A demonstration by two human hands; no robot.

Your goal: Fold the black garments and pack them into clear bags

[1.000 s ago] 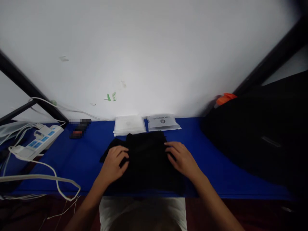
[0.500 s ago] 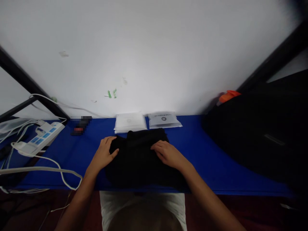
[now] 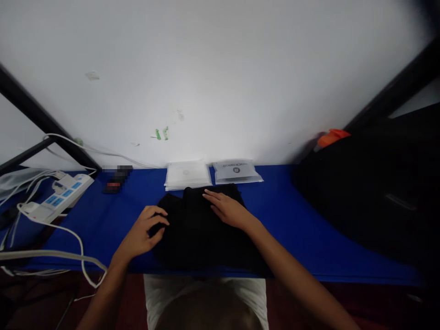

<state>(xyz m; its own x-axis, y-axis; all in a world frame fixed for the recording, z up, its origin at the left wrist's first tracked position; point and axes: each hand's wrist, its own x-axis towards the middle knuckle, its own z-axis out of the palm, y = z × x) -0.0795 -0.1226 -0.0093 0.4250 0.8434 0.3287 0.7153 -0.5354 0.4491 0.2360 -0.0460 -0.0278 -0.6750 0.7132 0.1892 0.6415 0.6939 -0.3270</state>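
"With the black cloth (image 3: 202, 243) as our mark, what do we have on its left?"

"Well out, one white power strip (image 3: 60, 199) with cables (image 3: 51, 174) too tangled for us to count. Nearer, one dark, blurred-out object (image 3: 119, 179)."

"And at the cloth's left edge?"

"Our left hand (image 3: 142, 231), fingers curved, thumb well apart, nothing gripped that we can see."

"Any containers?"

"Behind the cloth's left part, a pile of frosted packets (image 3: 187, 174). We see more than one edge but cannot number them; the contents look white, nothing clearer."

"The cloth itself?"

"One, spread dark on the blue tabletop (image 3: 275, 220) before us. Our right hand (image 3: 228, 210) lies over its upper right part, fingers stretched nearly straight, holding nothing."

"Further right?"

"Behind the cloth's right part, one printed packet (image 3: 237, 172), greyish inside. Well right of the cloth, one big black shape (image 3: 360, 201); we cannot tell whether it's a bag. One orange item (image 3: 333, 136) shows behind it."
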